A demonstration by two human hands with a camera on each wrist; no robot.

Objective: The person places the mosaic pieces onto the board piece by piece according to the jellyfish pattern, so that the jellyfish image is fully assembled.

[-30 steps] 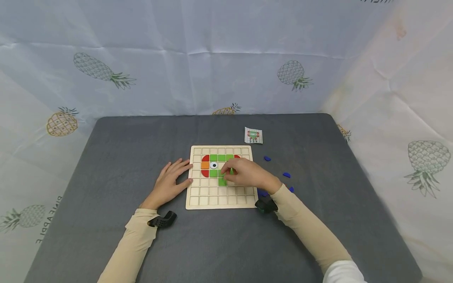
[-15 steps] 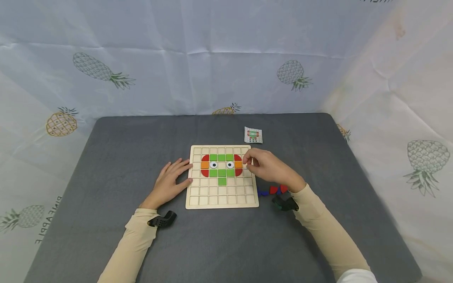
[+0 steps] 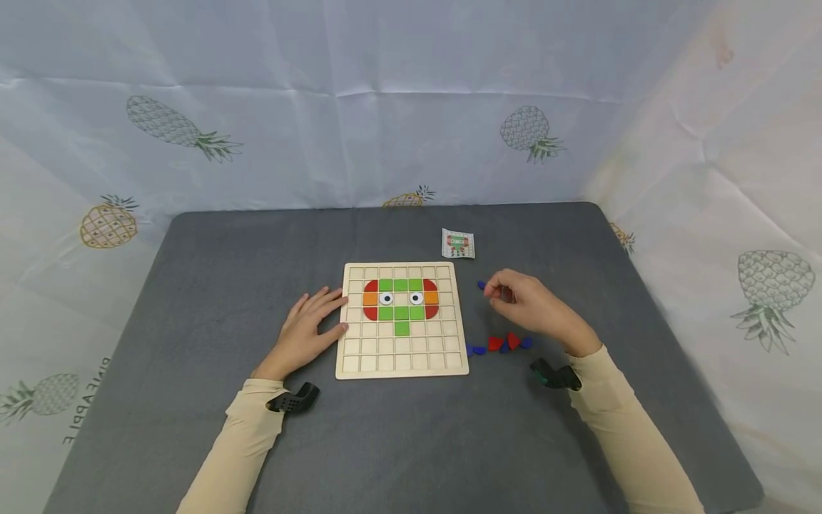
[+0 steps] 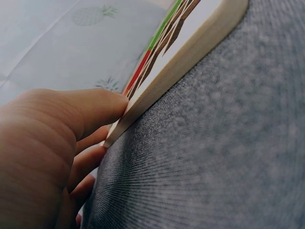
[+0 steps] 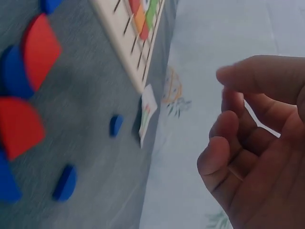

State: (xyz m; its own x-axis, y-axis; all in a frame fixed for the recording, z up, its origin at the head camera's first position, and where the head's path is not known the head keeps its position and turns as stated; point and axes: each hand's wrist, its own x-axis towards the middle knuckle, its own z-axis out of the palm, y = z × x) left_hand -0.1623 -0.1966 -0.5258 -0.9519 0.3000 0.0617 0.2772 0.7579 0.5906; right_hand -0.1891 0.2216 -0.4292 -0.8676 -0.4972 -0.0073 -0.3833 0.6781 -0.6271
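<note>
A square wooden grid board (image 3: 359, 364) lies on the table, with green, red and orange tiles (image 3: 401, 313) and two eye tiles (image 3: 417, 298) set in its upper half. My left hand (image 3: 302, 334) lies at the board's left edge, fingers extended; in the left wrist view the thumb (image 4: 107, 106) touches the wooden edge. To the right of the board my right hand (image 3: 533, 303) hovers over the table. Its fingers are loosely bent with nothing between them, as the right wrist view shows. Near its fingertips a small blue half-round piece (image 3: 481, 285) peeks out; another one (image 5: 65, 183) shows in the right wrist view.
By the board's lower right corner lie several loose blue half-round pieces (image 3: 479, 350) and two red quarter-round pieces (image 3: 495, 344). A small printed picture card (image 3: 458, 243) sits beyond the board's upper right corner. Pineapple-print cloth (image 3: 321, 143) hangs behind the grey table (image 3: 257, 250).
My right hand has left the tiles on the board and moved right, off the board, uncovering the right eye tile and the tiles around it. My left hand stays in place.
</note>
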